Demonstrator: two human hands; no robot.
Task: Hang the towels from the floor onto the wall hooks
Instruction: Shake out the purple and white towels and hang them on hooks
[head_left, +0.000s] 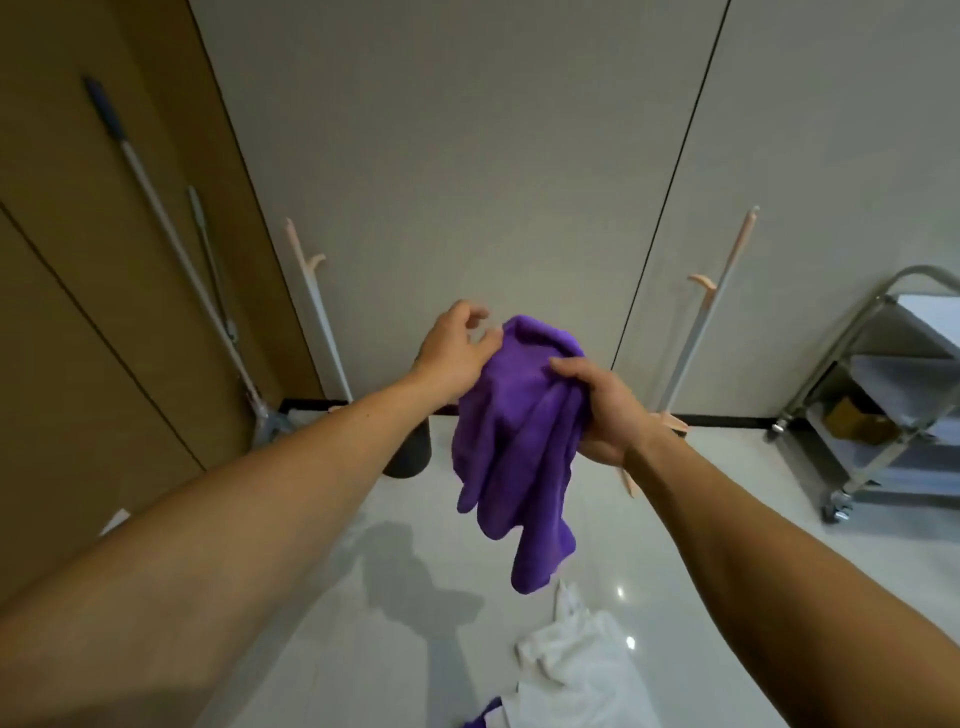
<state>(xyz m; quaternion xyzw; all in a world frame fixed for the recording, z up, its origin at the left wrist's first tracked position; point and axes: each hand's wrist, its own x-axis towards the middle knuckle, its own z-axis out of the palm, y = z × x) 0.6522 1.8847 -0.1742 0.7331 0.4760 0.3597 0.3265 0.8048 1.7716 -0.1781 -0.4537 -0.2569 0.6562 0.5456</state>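
In the head view, mid-frame, we hold a soft purple fleecy towel (519, 441), bunched and hanging in deep folds above the glossy pale floor (332, 649). Our right hand (597, 410) grips its bunched side, thumb curled over the cloth. Our left hand (454, 356) touches its top edge; whether it pinches there, we cannot tell. A crumpled white towel (571, 670) lies on the floor at lower right.

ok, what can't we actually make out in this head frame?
All head view:
1. The left hand touches the purple towel; fingertips blurred, so a pinch cannot be told.
2. The right hand grips the purple towel; its fingers are hidden behind the cloth.
3. The purple scrap by the white towel is cut by the bottom edge.
4. The bin is mostly behind the left forearm.
5. The cart is cut by the right edge.
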